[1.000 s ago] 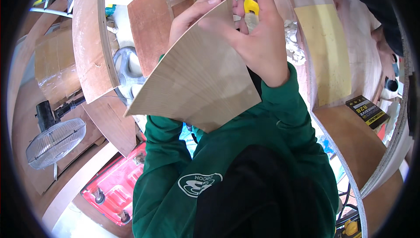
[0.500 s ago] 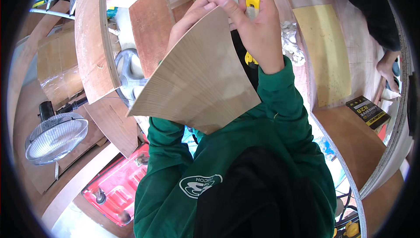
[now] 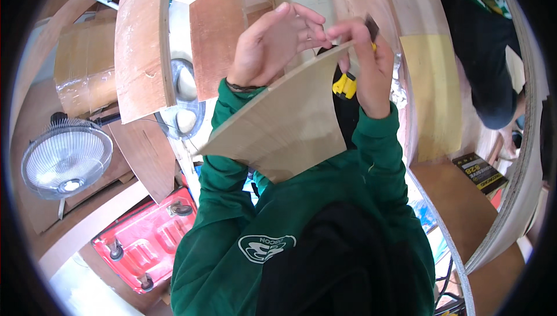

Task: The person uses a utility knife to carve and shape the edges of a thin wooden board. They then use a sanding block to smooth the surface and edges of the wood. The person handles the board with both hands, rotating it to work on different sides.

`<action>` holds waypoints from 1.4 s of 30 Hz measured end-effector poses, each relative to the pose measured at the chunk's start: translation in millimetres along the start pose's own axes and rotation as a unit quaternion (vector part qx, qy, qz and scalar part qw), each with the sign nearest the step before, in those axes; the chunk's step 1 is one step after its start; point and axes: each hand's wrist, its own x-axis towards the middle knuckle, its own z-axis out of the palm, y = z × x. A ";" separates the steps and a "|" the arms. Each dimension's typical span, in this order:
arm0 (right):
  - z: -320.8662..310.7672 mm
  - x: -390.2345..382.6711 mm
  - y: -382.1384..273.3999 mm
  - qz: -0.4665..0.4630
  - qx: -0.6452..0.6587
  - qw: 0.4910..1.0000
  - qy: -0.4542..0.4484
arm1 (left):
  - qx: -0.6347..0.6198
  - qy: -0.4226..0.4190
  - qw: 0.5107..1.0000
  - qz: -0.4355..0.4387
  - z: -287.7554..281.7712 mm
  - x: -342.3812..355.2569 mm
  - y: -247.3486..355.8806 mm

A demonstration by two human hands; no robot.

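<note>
A thin wood-grain sheet [image 3: 290,124] is held up in front of my chest, tilted, with its far edge toward my hands. My right hand [image 3: 374,75] pinches the sheet's far right corner and also grips a yellow-and-black utility knife [image 3: 345,85]. The knife's dark blade sticks up past my fingers. Just off the sheet's far edge is my left hand [image 3: 270,43], its fingers apart and slightly curled, holding nothing I can see. Its fingertips come close to those of the right hand.
On the left are a wooden panel [image 3: 142,43], a cardboard box [image 3: 87,69], a fan [image 3: 68,156] and a red wheeled platform [image 3: 154,249]. To the right lie a yellowish sheet [image 3: 432,95] and a black package [image 3: 478,174]. Another person's dark-clothed leg [image 3: 476,55] is at the upper right.
My left hand has come off the sheet's edge and spread its fingers. The sheet has tipped to a steeper angle and moved slightly right. The whole view has shifted a little.
</note>
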 end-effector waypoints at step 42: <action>-8.9 20.9 -13.4 0.018 -0.059 0.985 0.159 | 0.258 0.449 0.809 0.279 6.8 -92.6 0.9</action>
